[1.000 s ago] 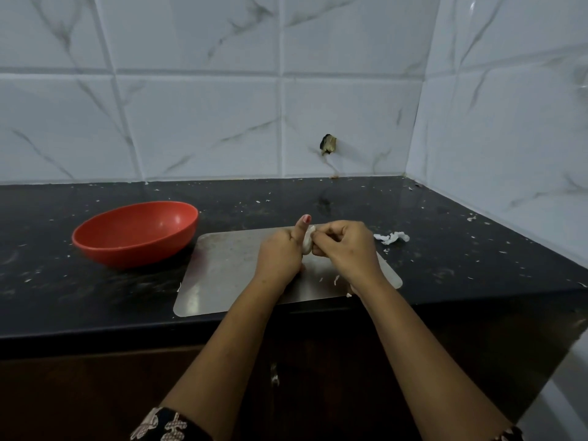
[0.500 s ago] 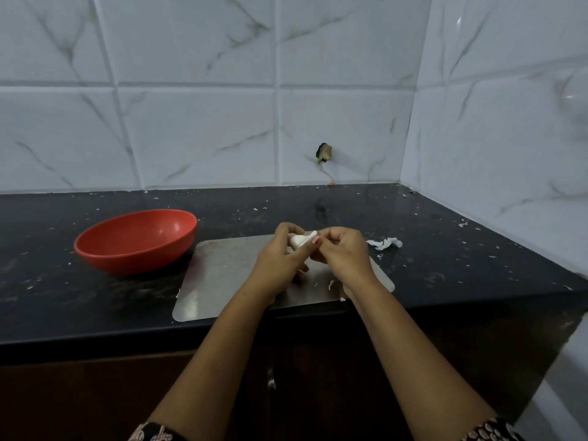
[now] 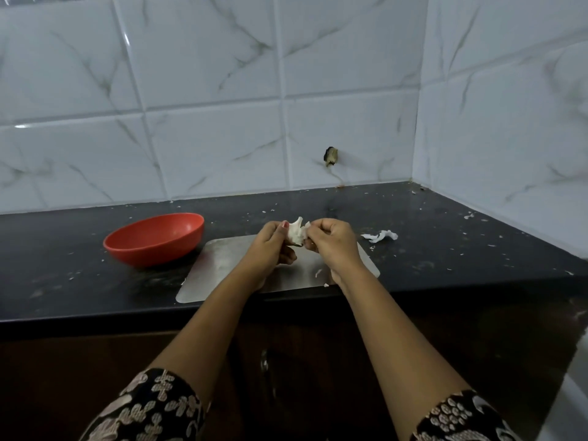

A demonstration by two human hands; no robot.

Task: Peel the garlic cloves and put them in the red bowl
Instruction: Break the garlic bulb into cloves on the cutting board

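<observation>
One garlic clove [image 3: 296, 234] pinched between both hands over a steel sheet [image 3: 222, 272].
The fingers [image 3: 284, 226] of the left hand [image 3: 270, 249] and the right hand [image 3: 331, 245] curl clamped on it, its skin flaring at 12 o'clock and its lower part hidden. The red bowl [image 3: 154, 238] stands at 9 o'clock on the speckled black desk [image 3: 445, 249], and a peel scrap [image 3: 380, 236] lies at 3 o'clock. Marbled white tiles [image 3: 206, 154] are behind.

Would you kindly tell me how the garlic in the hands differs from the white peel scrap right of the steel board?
The garlic is held up between the left hand and right hand; the peel scrap lies loose on the black counter. The garlic looks bulky, the peel scrap thin and crumpled. Both are white.
</observation>
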